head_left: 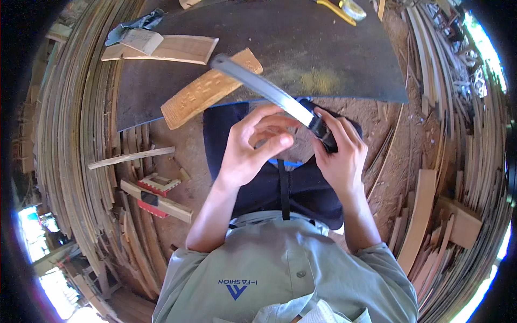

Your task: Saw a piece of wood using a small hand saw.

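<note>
My right hand (344, 153) is closed around the black handle of a long flat metal tool (269, 91); its exact kind is not clear. The grey blade slants up and to the left over the table edge, and its rounded tip passes above a carved wooden piece (199, 97). My left hand (250, 148) is beside the blade, to the left of the handle, with its fingers curved and apart and nothing held. That wooden piece, its surface cut in relief, lies across the table's near edge, partly overhanging it.
On the dark table (280, 32) lie a curved board (188, 48) with a wood block (141, 40) on it, and a yellow-handled tool (336, 11) beside a roll of tape (354, 9). Long wood strips (70, 134) line the left side. More boards (420, 215) stand at the right.
</note>
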A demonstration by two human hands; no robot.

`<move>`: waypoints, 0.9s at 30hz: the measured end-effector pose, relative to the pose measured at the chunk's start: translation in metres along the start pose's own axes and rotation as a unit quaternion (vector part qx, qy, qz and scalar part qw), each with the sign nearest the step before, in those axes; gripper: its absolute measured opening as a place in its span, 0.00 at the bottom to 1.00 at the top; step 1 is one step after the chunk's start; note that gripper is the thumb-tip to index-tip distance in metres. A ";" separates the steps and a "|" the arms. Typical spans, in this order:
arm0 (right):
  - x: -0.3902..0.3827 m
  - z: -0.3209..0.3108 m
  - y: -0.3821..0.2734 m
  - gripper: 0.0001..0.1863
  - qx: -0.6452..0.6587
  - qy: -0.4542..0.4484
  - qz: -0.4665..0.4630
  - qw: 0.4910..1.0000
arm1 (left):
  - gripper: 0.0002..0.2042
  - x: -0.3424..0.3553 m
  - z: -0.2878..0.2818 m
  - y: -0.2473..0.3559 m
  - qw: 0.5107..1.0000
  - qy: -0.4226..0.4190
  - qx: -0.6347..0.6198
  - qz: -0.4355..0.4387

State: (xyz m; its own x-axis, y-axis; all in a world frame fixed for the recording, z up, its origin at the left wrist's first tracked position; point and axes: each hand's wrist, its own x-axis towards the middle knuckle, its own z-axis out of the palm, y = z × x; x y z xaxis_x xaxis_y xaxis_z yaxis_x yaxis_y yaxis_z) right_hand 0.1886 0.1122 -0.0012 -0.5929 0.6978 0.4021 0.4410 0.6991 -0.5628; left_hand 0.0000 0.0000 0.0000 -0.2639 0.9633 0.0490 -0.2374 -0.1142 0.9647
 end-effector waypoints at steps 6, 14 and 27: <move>0.002 0.002 0.000 0.27 -0.017 0.011 -0.054 0.998 | 0.15 0.008 0.021 -0.011 0.993 0.120 -0.009 -0.013; 0.000 -0.001 0.001 0.27 -0.021 0.014 -0.046 0.999 | 0.09 0.005 0.024 -0.008 0.987 0.149 0.055 -0.022; -0.006 0.002 -0.003 0.29 -0.008 0.012 -0.035 0.999 | 0.06 -0.002 0.021 0.004 0.978 0.166 0.130 0.006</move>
State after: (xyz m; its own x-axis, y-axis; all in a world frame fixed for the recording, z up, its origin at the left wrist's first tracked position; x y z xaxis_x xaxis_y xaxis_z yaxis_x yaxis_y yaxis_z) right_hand 0.1899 0.1056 -0.0038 -0.6066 0.6510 0.4562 0.4100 0.7479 -0.5220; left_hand 0.0198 0.0025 0.0090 -0.5638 0.8257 0.0157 0.0018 -0.0178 0.9998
